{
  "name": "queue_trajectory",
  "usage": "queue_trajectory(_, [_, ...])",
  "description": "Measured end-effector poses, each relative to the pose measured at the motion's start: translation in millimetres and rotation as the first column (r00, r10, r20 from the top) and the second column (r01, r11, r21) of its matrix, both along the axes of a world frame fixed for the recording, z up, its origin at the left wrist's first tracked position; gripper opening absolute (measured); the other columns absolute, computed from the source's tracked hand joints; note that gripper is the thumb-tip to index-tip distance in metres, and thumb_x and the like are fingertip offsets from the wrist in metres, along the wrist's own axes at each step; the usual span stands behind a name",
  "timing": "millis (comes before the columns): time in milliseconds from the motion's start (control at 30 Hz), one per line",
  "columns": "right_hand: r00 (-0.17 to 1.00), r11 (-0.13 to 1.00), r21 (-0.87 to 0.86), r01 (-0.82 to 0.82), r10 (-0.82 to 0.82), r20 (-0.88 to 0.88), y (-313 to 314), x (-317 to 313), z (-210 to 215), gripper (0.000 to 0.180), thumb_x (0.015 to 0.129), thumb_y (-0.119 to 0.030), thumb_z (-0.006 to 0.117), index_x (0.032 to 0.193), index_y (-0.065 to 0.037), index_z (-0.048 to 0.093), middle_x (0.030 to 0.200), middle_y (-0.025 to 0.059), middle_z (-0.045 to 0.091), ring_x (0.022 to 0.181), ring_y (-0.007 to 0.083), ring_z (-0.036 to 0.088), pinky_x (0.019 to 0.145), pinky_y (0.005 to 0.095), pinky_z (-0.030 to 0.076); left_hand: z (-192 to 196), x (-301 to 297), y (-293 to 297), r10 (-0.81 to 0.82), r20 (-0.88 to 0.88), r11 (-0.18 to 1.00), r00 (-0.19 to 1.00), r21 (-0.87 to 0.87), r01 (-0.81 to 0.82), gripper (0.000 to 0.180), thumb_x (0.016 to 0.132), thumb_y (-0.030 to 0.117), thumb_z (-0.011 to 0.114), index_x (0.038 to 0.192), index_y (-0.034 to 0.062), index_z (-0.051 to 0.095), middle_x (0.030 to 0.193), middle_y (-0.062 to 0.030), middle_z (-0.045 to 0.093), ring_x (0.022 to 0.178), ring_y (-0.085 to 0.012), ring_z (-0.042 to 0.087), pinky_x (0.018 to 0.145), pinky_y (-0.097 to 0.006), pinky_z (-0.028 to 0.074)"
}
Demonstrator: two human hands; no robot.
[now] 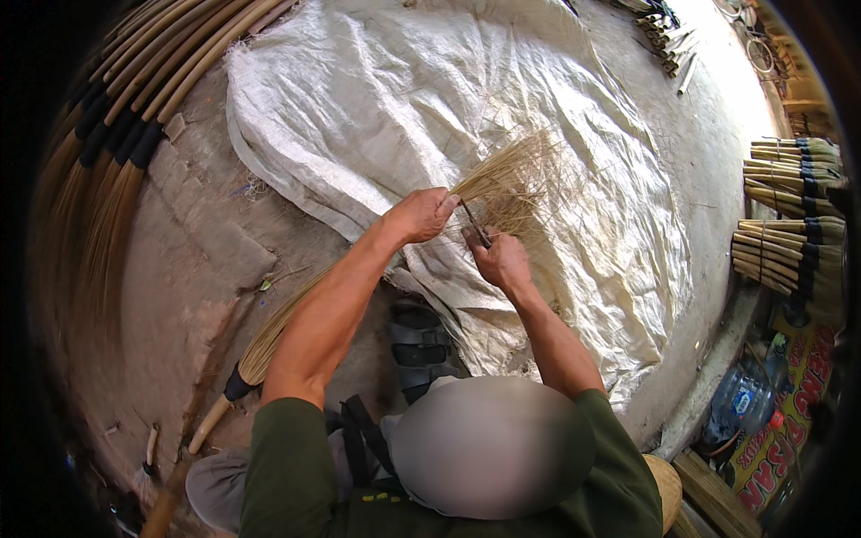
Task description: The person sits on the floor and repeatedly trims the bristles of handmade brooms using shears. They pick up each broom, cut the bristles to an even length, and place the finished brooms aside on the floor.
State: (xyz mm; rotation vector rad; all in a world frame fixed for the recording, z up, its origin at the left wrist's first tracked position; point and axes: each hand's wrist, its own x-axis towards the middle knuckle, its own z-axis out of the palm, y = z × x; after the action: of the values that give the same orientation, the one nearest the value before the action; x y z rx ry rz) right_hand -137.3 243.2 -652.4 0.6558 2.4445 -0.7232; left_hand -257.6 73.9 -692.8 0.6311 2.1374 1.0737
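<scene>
My left hand is closed around the bristles of a stick broom, near their far end. The bristle tips fan out beyond my fist, to the upper right. The broom runs back beneath my left forearm to a black binding and a pale wooden handle at the lower left. Closed on a knife with a dark narrow blade, my right hand is just right of the left. The blade points up toward the bristles by my left fist; whether it touches them I cannot tell. Loose bristle trimmings lie beyond my right hand.
A wrinkled white sheet covers the floor ahead. Several long-handled brooms lie at upper left. Tied broom bundles stand at right, above a clear plastic water bottle and wooden beams. A sandalled foot is below my hands.
</scene>
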Motion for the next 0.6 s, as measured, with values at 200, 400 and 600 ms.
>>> queue_trajectory(200, [0.997,0.997,-0.069,0.028,-0.032,-0.065,7,15,-12,0.059,0.096,-0.062,0.057,0.104,-0.005,0.070,0.092,0.0281,0.070,0.093,0.0484,0.067,0.083,0.0551,0.051,-16,-2,-2,0.039,0.026,0.995,0.999,0.095,-0.041,0.048,0.107,0.043,0.045,0.099,-0.0021,0.060,0.085,-0.0290,0.064,0.079,-0.0439,0.061,0.076,-0.049,0.050])
queue_trajectory(400, [0.996,0.985,-0.173,0.011,-0.027,-0.091,15,12,-9,0.061,0.095,-0.062,0.056,0.104,-0.003,0.066,0.095,0.0274,0.069,0.095,0.0472,0.066,0.084,0.0537,0.049,-19,-10,-7,-0.024,0.121,0.992,0.992,0.124,0.009,0.045,0.107,0.039,0.047,0.095,-0.0028,0.059,0.074,-0.0198,0.060,0.071,-0.0282,0.054,0.071,-0.044,0.048])
queue_trajectory(600, [0.977,0.993,-0.067,-0.100,0.085,-0.194,11,1,4,0.059,0.096,-0.060,0.055,0.099,-0.002,0.064,0.096,0.0273,0.069,0.095,0.0478,0.066,0.083,0.0543,0.049,-12,-5,-3,-0.008,0.140,0.985,0.990,0.172,-0.017,0.045,0.107,0.039,0.046,0.094,-0.0022,0.060,0.075,-0.0210,0.061,0.071,-0.0312,0.055,0.071,-0.044,0.048])
